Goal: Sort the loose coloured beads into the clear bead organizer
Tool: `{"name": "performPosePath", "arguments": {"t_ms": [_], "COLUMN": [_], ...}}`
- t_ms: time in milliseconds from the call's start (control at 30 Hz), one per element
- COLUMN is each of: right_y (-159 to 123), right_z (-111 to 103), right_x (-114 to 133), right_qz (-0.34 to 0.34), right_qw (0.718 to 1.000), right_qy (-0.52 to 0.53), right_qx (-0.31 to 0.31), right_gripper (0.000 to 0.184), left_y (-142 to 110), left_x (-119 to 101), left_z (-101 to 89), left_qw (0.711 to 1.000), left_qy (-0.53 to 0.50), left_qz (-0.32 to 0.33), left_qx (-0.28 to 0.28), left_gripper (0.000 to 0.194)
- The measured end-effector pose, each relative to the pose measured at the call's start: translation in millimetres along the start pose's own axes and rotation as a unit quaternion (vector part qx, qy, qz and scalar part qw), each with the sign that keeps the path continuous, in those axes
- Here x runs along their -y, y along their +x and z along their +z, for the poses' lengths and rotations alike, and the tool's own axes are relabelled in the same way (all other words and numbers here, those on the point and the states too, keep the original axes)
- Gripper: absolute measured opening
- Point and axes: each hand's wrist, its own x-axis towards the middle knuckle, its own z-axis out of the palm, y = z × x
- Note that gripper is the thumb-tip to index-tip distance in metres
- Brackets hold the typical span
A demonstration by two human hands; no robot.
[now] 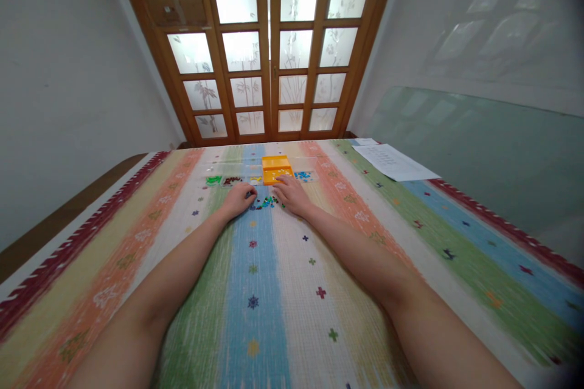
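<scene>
Both my arms stretch far out over a striped cloth (255, 292). My left hand (239, 197) rests knuckles-up on the cloth, its fingers curled; what they hold, if anything, is hidden. My right hand (291, 192) lies beside it, fingers bent, fingertips touching the near edge of an orange tray (275, 168). Between the hands sits a small pile of mixed coloured beads (267, 202). A row of clear compartments holds sorted pieces: green (213, 180), dark red (232, 180), blue (303, 175).
A white printed sheet (393, 161) lies at the far right of the cloth. Wooden doors with frosted glass panes (269, 48) stand behind the table. A glass pane (483, 152) leans along the right wall.
</scene>
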Motion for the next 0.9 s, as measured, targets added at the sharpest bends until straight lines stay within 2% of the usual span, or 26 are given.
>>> {"name": "performPosePath", "arguments": {"t_ms": [167, 367, 600, 767, 900], "right_y": [0, -1, 0, -2, -3], "right_z": [-4, -6, -9, -13, -13], "right_x": [2, 4, 5, 11, 18], "right_qz": [0.004, 0.004, -0.026, -0.084, -0.119], "right_qw": [1.000, 1.000, 0.998, 0.991, 0.985], "right_qy": [0.020, 0.030, 0.061, 0.099, 0.102], "right_qx": [-0.002, 0.005, 0.009, 0.043, 0.075], "right_gripper": [0.028, 0.028, 0.025, 0.018, 0.022], "left_y": [2, 7, 8, 6, 5], "left_x": [11, 48, 80, 91, 92], "left_z": [-2.0, -8.7, -24.5, -31.0, -28.9], "left_qw": [0.990, 0.954, 0.871, 0.833, 0.831], "left_qy": [-0.075, -0.153, -0.236, -0.290, -0.303], "left_qz": [-0.086, -0.171, -0.276, -0.324, -0.314], "left_qx": [-0.083, -0.193, -0.331, -0.343, -0.344], "left_gripper": [0.010, 0.013, 0.020, 0.034, 0.047]}}
